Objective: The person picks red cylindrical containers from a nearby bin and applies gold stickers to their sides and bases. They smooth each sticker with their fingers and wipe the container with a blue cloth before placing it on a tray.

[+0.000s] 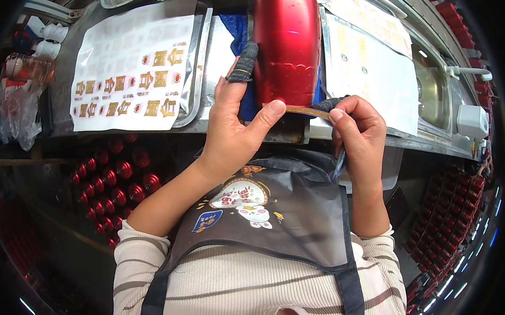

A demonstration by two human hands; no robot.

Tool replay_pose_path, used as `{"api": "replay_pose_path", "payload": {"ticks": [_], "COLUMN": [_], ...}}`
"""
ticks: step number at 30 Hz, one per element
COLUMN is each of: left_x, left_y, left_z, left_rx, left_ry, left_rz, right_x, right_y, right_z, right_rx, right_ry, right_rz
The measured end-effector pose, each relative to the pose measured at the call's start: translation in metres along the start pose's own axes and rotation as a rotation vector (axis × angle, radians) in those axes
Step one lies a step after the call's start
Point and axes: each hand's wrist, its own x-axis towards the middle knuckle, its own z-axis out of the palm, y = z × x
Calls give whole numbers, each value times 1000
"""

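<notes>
A glossy red metallic bottle (287, 49) lies on a blue cloth (236, 31), its near end toward me. My left hand (233, 110) rests against it: the index finger, wrapped in a dark finger cover, lies along the left side, and the thumb presses at the near end. A thin gold strip (307, 111) runs along that end from the left thumb to my right hand (359, 127). Thumb and forefinger of the right hand pinch the strip's right end. Below them, a slim bluish pointed tool (339, 164) sticks out of the same hand; its exact kind is unclear.
Left of the bottle, a sheet of gold-and-red decals (130, 78) lies on a metal tray (196, 98). More decal sheets (372, 68) lie to the right, beside a metal sink (433, 93). Red caps (115, 186) stand in rows below the counter; a plastic bag (19, 114) hangs at left.
</notes>
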Motion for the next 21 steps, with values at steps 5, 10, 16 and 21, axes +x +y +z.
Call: {"api": "replay_pose_path", "payload": {"ticks": [5,10,16,21], "left_x": [-2,-4,-9,-9], "left_y": [0,6,4,-5], "left_z": [5,-3,-2,2], "left_rx": [1,-440,-329,-130], "left_ry": [46,59,54,63], "left_rz": [-1,-164,-201,-133], "right_x": [0,0,6,12], "right_y": [-1,-1,6,12], "right_z": [0,-1,9,25], "right_rx": [6,-6,-71,-250], "right_ry": [7,8,37,62], "right_rz": [-1,28,22,-9]}}
